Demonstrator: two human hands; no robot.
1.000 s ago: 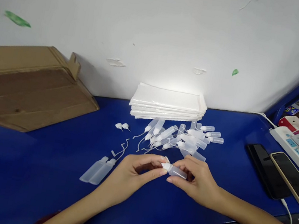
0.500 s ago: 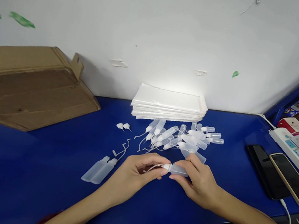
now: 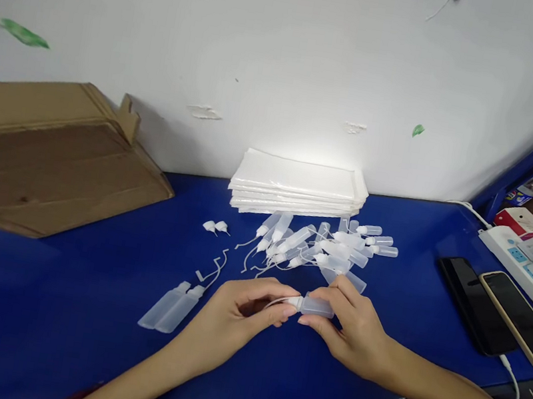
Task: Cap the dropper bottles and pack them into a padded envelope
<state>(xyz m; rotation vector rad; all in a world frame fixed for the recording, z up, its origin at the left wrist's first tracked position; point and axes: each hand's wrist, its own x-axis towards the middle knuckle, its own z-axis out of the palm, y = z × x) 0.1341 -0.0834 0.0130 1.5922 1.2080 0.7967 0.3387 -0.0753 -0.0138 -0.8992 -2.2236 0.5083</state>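
Observation:
Between my two hands lies a small translucent squeeze bottle (image 3: 317,307), held on its side above the blue table. My left hand (image 3: 241,313) pinches its white cap (image 3: 296,303), from which a thin curved tube runs back into the palm. Thumb and fingers of my right hand (image 3: 352,324) are closed around the bottle's body. Left of my hands, two capless-looking bottles (image 3: 171,308) lie side by side with thin bent tubes (image 3: 216,266) near their necks. Two white nozzle tips (image 3: 215,226) rest farther back. Behind my hands is a pile of similar bottles (image 3: 298,239) with tubes.
A stack of white packets (image 3: 298,188) lies against the wall. Flattened cardboard (image 3: 50,158) leans at the left. On the right are two phones (image 3: 525,321), one with a charging cable, and a white power strip (image 3: 532,275). The blue table's (image 3: 92,307) front edge runs below my forearms.
The camera view has shifted slightly, so the table things sit a little farther left. Both hands keep hold of the bottle, with barely any change in their grip.

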